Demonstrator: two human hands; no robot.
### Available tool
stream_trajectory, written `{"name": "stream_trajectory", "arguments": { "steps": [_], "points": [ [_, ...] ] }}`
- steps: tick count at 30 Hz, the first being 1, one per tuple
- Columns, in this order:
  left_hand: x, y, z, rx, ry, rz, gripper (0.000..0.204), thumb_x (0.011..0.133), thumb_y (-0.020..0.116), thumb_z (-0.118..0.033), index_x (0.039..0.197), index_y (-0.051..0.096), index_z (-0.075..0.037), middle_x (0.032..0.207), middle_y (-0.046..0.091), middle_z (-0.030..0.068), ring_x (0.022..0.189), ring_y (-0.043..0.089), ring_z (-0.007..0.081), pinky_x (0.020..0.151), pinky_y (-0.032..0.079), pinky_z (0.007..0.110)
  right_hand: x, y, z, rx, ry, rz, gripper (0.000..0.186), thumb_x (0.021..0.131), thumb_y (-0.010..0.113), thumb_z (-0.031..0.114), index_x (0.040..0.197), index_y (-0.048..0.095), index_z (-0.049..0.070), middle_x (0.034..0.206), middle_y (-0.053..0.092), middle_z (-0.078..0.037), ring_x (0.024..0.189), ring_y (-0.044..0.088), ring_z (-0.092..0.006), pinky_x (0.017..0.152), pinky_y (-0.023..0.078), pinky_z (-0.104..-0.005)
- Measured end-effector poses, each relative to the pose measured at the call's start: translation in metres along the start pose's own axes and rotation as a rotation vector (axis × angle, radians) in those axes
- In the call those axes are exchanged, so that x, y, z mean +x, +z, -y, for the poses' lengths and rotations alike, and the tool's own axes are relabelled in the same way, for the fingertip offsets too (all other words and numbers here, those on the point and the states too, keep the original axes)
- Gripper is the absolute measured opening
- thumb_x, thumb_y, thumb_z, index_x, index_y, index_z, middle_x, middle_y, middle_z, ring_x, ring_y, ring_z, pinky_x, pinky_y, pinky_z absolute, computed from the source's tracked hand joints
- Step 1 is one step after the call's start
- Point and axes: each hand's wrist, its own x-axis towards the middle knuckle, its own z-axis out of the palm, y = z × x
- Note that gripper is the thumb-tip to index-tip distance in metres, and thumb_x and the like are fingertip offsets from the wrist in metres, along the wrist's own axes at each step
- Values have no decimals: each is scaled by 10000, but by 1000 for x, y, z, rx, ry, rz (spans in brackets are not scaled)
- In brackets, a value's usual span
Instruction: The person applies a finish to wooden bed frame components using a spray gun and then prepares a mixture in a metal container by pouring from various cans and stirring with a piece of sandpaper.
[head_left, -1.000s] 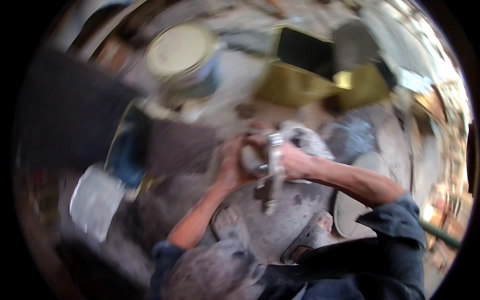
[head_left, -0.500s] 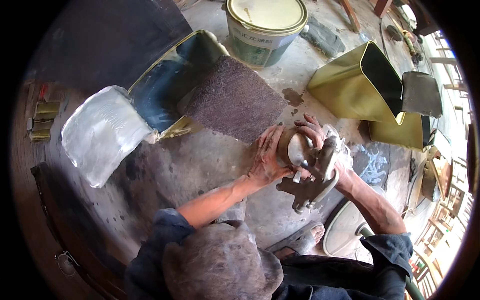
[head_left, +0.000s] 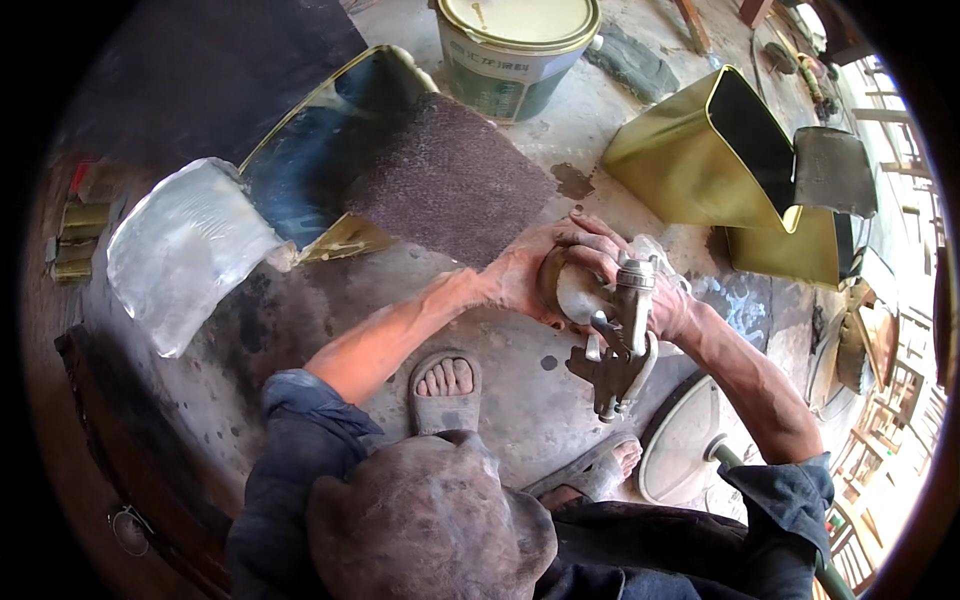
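Note:
Both my hands are wrapped round a metal paint spray gun (head_left: 632,310) with a round cup (head_left: 580,292) on it. My left hand (head_left: 522,268) grips the cup from its left side, fingers closed along it. Over the top and right side of the cup curl the fingers of my right hand (head_left: 602,250), also closed. A pale, crumpled, see-through material (head_left: 655,255) shows by the right hand's knuckles; whether it is plastic or cloth I cannot tell. The gun's body points down toward my feet, held above the floor. The cup's inside is mostly hidden.
Ahead lie a cut-open tin (head_left: 330,150) with its bent lid flap (head_left: 195,255), a brown rough-surfaced sheet (head_left: 455,180) and a lidded paint bucket (head_left: 515,60). Gold tins (head_left: 690,155) stand at the right. A round disc-shaped base (head_left: 680,440) is beside my sandalled foot (head_left: 600,470).
My left hand has slid further round the cup and its forearm has risen. The spray gun has turned to a more upright angle. My left foot has come into view.

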Motion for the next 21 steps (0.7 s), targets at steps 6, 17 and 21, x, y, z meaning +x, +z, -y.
{"name": "stream_trajectory", "arguments": {
  "steps": [6,17,21],
  "points": [
    [-8,10,-13,171,-73,-135,895,521,926,-345,1299,544,-122,1284,551,138,1240,497,351,1068,367,477,-15,21,18,-58,195,-178,873,715,828,334,1397,378,26,1416,412,-223,1383,308,-480,1140,293,-574],
    [-32,13,-18,228,-209,-73,1056,530,946,-416,1379,438,-45,1390,450,187,1325,372,390,1111,318,501,-23,37,-5,5,-11,-152,929,709,810,402,1408,344,4,1430,375,-235,1398,288,-473,1178,238,-560],
    [-31,17,-11,34,-243,70,827,498,946,-372,1201,612,-92,1360,488,173,1314,402,386,1132,295,487,-8,28,-7,-53,-165,-59,924,700,791,457,1378,374,-12,1493,313,-234,1450,219,-433,1211,208,-528]
  ]
}}
